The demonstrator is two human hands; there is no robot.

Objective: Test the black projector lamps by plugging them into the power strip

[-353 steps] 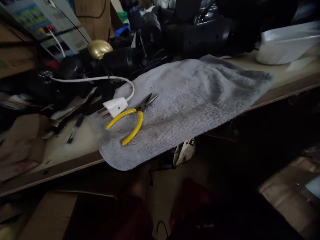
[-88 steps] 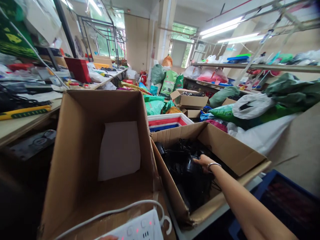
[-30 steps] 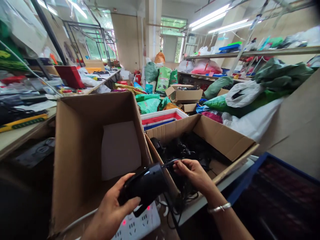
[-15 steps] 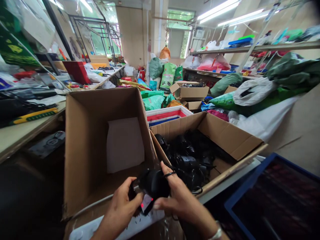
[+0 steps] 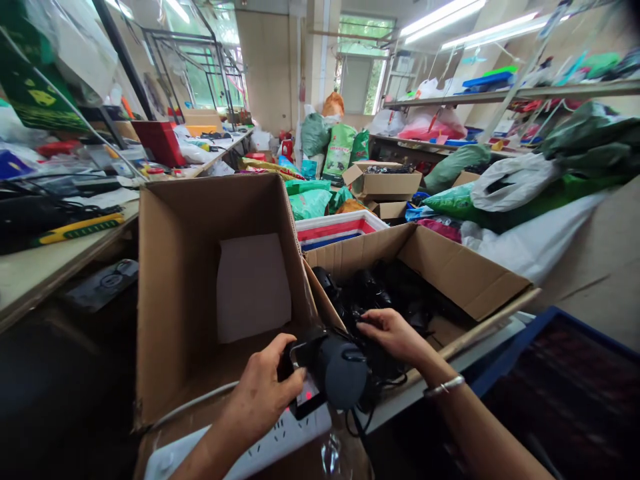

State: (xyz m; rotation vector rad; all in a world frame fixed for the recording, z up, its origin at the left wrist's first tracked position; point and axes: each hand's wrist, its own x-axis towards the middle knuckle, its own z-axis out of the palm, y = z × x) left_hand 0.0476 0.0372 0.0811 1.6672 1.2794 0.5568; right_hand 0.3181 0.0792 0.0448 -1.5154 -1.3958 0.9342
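Note:
A black device [image 5: 343, 370] with a rounded dark end and a small red light is in my left hand [image 5: 270, 380], gripped between thumb and fingers above the white power strip [image 5: 280, 440]. My right hand [image 5: 393, 330] reaches over the near edge of the right cardboard box [image 5: 463, 273], thumb and fingertips pinched together among black devices [image 5: 370, 287] and cables. What those fingertips hold is too small and dark to make out. A black cable dangles below the device.
Left of that box, a taller open carton [image 5: 165, 300] has a pale sheet [image 5: 254, 287] inside. A blue-rimmed crate [image 5: 505, 347] stands at the lower right. A worktable [image 5: 60, 267] with a yellow-green tool runs along the left. Bags and more boxes lie behind.
My right hand has left the device and moved right, over the box of black devices. My left hand has shifted slightly right with the device, whose rounded end now shows.

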